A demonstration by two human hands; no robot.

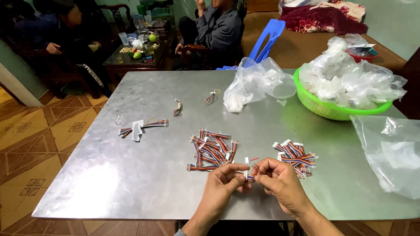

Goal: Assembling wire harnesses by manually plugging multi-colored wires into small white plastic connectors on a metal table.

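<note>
Pinching a short multicoloured ribbon cable [252,171] between both sets of fingertips: left hand [222,180] closed on the end with the small white connector, right hand [280,179] closed on the loose wire ends. Cable held just above the near edge of the metal table [144,175].

Places taken from that held cable:
- Just behind it to the left, a loose heap of like cables [212,149], striped wires, white plugs.
- Just behind to the right, a smaller heap [295,154], flatter.
- Farther back left, a single cable bundle with a white paper tag [141,127]; beyond that a small curved dark piece [177,107].
- Far back, a crumpled clear plastic bag [253,83].
- Back right, a round green plastic basket [326,109] piled with clear bagged parts.
- Right, an empty-looking clear bag [389,148], wrinkled.

Tabletop dull brushed steel, scuffed, glare at near left. Floor of patterned tan tiles. Behind the table, a blue plastic chair [269,39], two seated people, a dark wooden side table with cups.
</note>
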